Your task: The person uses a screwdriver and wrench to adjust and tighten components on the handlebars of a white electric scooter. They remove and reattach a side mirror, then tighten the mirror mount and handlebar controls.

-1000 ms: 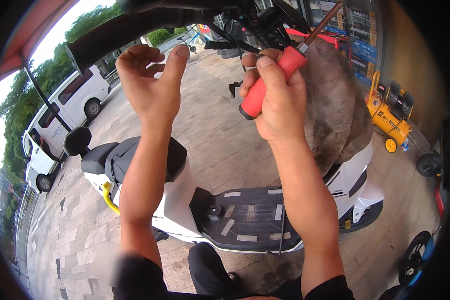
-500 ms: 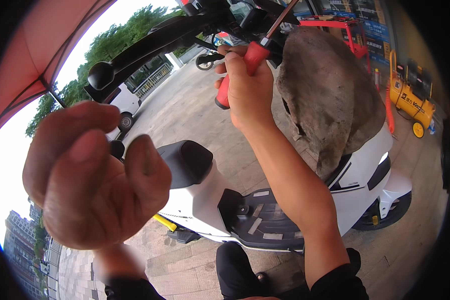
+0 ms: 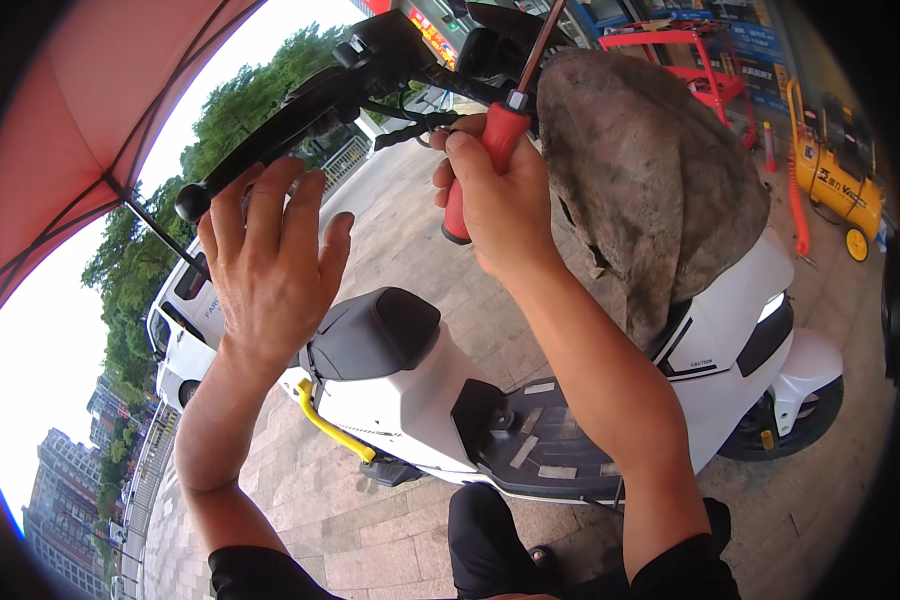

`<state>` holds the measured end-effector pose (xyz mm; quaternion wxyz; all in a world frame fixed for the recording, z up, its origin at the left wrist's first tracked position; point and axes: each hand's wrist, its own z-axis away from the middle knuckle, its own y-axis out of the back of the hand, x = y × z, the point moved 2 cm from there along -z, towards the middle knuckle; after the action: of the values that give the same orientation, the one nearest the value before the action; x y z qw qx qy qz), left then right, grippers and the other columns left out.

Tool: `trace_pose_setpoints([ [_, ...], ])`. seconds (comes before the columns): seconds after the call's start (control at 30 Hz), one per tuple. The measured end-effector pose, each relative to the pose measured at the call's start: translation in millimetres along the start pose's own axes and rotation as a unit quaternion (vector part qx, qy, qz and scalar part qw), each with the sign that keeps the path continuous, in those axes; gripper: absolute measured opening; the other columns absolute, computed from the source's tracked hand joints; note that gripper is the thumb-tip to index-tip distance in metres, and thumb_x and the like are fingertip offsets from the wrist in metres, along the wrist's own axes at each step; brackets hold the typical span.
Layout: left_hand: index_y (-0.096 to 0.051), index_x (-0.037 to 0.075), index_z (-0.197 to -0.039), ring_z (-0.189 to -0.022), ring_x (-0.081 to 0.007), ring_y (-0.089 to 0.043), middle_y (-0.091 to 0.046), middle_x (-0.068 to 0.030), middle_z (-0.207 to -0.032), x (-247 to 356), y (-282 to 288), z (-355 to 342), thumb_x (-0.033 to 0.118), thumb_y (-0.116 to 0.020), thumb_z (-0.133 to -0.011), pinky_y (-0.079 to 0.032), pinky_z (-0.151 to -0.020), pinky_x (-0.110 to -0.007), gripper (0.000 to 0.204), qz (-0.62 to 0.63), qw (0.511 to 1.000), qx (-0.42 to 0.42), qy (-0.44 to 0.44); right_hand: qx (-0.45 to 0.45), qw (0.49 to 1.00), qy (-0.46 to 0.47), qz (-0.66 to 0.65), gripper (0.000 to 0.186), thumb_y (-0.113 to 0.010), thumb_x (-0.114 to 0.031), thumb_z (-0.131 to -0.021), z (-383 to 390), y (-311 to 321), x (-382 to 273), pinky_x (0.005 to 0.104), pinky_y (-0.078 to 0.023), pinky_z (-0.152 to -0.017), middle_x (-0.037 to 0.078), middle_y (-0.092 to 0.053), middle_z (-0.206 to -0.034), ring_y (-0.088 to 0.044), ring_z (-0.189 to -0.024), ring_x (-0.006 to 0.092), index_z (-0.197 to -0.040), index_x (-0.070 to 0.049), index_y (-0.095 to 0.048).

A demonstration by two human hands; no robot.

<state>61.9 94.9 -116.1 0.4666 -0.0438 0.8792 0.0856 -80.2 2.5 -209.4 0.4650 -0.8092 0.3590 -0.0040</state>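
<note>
A red-handled screwdriver is in my right hand, its metal shaft pointing up. My thumb and fingers are beside dark wiring under the scooter's handlebar; any small part pinched there is too hard to make out. My left hand is open, fingers apart, by the black handlebar and just below its rounded end. A stained grey-brown cloth drapes over the front of the white scooter. The black seat and footboard lie below my hands.
A red canopy with a pole is at left, a white van behind. At right stand a red cart and yellow air compressor with a red hose. Paving surrounds the scooter; a yellow bar sits at its rear.
My left hand swung down close to the camera, then moved up to the handlebar with fingers extended. My right hand, still holding the screwdriver, shifted left in view. The view now shows more canopy.
</note>
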Motion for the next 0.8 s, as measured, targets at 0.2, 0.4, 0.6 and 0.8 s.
trace_pose_setpoints([
  [0.2,-0.056,0.005,-0.126,-0.122,-0.0356,-0.046,-0.046,-0.0153,-0.136,-24,-26,-34,0.037,-0.082,-0.069,-0.041,-0.098,-0.045,0.071,-0.075,0.997,-0.001,0.026,-0.008,0.998,-0.019,-0.065,0.010,-0.058,-0.008,-0.091,0,-12,11,0.0281,-0.052,-0.059,0.007,-0.064,-0.096,-0.058,-0.069,0.0108,-0.100,-0.004,-0.054],
  [0.4,-0.052,0.000,-0.128,-0.115,-0.0351,-0.055,-0.053,-0.0194,-0.128,-24,-55,-76,0.041,-0.077,-0.074,-0.049,-0.092,-0.042,0.072,-0.034,0.997,0.051,-0.040,0.024,0.997,-0.001,-0.078,0.010,-0.059,-0.006,-0.090,-11,-32,31,0.0275,-0.051,-0.058,0.006,-0.064,-0.092,-0.058,-0.069,0.0099,-0.099,-0.004,-0.055],
  [0.6,-0.046,-0.002,-0.133,-0.103,-0.0325,-0.061,-0.058,-0.0182,-0.118,-26,-67,-83,0.037,-0.071,-0.082,-0.049,-0.089,-0.039,0.069,0.067,0.997,-0.026,0.000,0.056,0.992,-0.003,-0.111,0.008,-0.058,-0.001,-0.087,-23,-36,40,0.0274,-0.051,-0.057,0.007,-0.062,-0.085,-0.057,-0.066,0.0102,-0.094,-0.002,-0.054],
  [0.8,-0.049,-0.001,-0.128,-0.089,-0.0312,-0.066,-0.064,-0.0157,-0.098,-29,-74,-79,0.034,-0.072,-0.081,-0.053,-0.078,-0.038,0.063,0.070,0.997,0.015,-0.016,0.046,0.992,-0.009,-0.120,0.006,-0.059,0.001,-0.084,-30,-35,47,0.0271,-0.050,-0.057,0.007,-0.062,-0.079,-0.057,-0.063,0.0115,-0.089,0.000,-0.056],
])
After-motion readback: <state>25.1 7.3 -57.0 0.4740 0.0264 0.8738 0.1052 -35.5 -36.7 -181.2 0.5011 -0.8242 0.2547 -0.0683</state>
